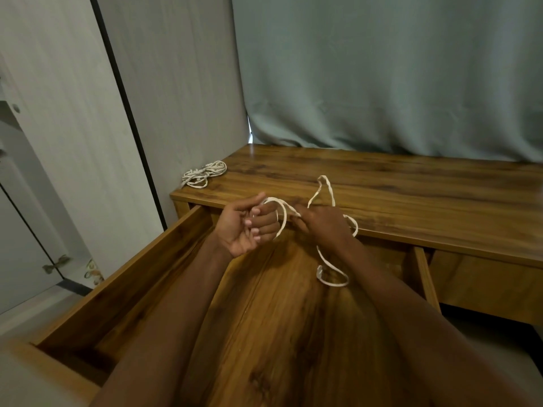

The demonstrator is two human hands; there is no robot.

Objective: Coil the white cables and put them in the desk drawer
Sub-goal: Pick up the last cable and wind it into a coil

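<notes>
Over the open drawer, both hands, left and right, are gripping a white cable whose loose tail is risking tangling, while another bundle is lying on the bench beyond.

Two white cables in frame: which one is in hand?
The loose white flat cable over the open wooden drawer, held by both hands. The other, a bundled white cable, lies untouched at the desk's far-left corner.

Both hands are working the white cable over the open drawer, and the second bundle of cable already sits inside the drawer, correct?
Not quite: the head view shows the second bundle on the desk top, far left corner, not inside the drawer. Both the left hand and right hand hold the white cable.
</notes>
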